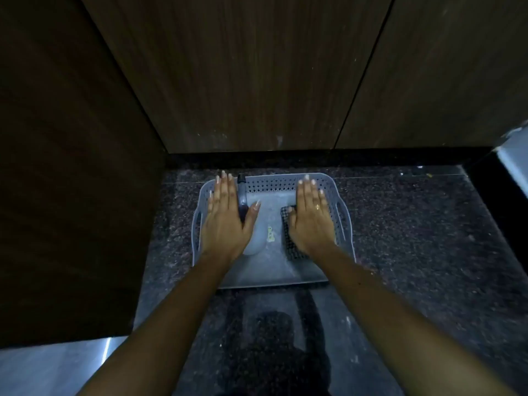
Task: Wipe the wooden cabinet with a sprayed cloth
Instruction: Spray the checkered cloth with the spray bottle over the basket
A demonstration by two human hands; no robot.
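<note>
Both hands flat, fingers spread, nothing gripped. Left hand (225,212) lies over the spray bottle (251,232) in the grey basket (341,212) on the dark floor (414,238). Right hand (311,215) grip open, palm over the dark cloth (291,247). Wooden cabinet (257,72) directly behind the basket.

Both forearms are bare, with no sleeves showing. The right hand (310,217) wears a gold ring (317,207). Both hands, including the left hand (227,215), have long, pale-painted nails.
</note>
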